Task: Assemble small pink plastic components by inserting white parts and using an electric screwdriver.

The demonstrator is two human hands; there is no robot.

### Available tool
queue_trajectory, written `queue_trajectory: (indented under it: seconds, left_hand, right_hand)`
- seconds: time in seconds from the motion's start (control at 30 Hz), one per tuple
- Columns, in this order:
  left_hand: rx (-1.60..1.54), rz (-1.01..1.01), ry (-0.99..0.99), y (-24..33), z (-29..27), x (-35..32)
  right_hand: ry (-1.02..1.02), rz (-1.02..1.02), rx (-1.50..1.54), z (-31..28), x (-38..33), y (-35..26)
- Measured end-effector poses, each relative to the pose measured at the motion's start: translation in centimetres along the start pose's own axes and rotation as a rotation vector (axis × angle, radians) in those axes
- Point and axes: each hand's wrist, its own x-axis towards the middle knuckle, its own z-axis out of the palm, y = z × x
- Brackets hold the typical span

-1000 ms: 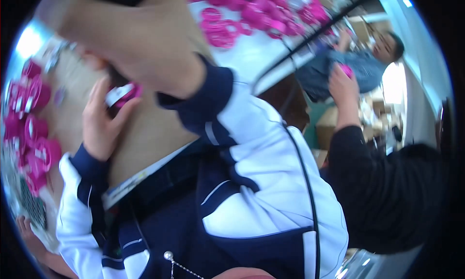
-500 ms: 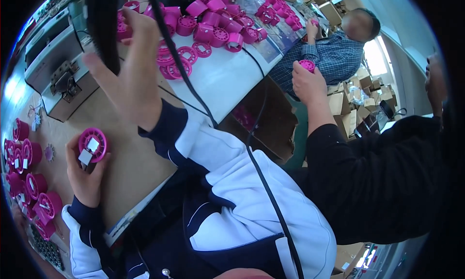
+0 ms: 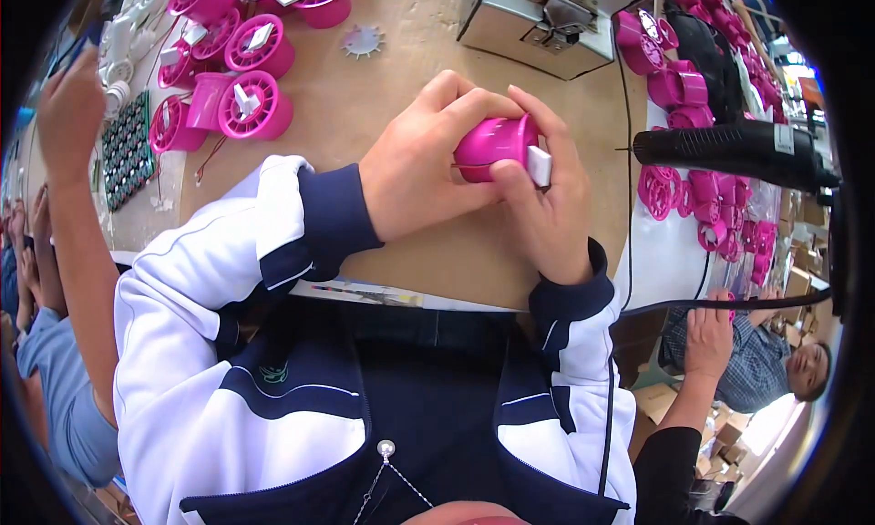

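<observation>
A pink cylindrical plastic housing [image 3: 492, 149] is held between my two hands over the brown work surface [image 3: 410, 265]. My left hand [image 3: 428, 160] grips it from the left, fingers closed over its top and thumb along its lower side. My right hand [image 3: 558, 192] wraps the right end, with its thumb on the near side. A white block [image 3: 540, 166] sticks out at that end beside the right thumb. A thin dark wire runs along the housing's side. To the right of my right hand, a black electric screwdriver [image 3: 729, 149] lies level, its bit pointing left.
Several pink housings [image 3: 260, 46] with white blocks stand at the far left, near a spiky clear disc [image 3: 363, 41] and a green board [image 3: 128, 151]. A metal box [image 3: 538, 33] stands ahead. More pink parts [image 3: 658, 192] lie right. Co-workers' arms [image 3: 77, 197] show on both sides.
My right hand has come down from beside the black screwdriver onto the pink housing in my left hand. The housing now lies on its side. The whole view has swung round.
</observation>
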Motion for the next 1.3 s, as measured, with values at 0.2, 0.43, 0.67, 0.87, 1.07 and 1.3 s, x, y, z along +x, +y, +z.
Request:
queue_trajectory:
  seconds: [0.2,0.43,0.67,0.87,1.07,1.3]
  left_hand:
    - [-0.028,-0.027,-0.061,0.2,-0.8,0.0]
    - [-0.173,-0.05,-0.047,0.1,-0.3,-0.1]
    - [-0.169,-0.022,-0.014,0.7,-1.2,0.6]
    - [-0.126,0.002,0.013,0.3,-1.2,0.6]
    - [-0.158,-0.028,-0.003,0.9,-1.2,0.5]
    - [0.014,-0.003,-0.109,-1.3,-1.8,-0.6]
  right_hand:
    - [-0.084,0.39,0.56,-0.7,0.3,-2.4]
    - [-0.109,0.519,0.855,-0.8,0.4,-2.6]
    - [-0.038,0.543,0.907,-1.6,0.4,-1.7]
    - [-0.041,0.57,0.953,-2.0,0.5,-1.5]
    - [-0.034,0.618,1.008,-2.4,-0.3,-1.8]
    - [0.059,0.533,0.941,-0.3,0.4,0.4]
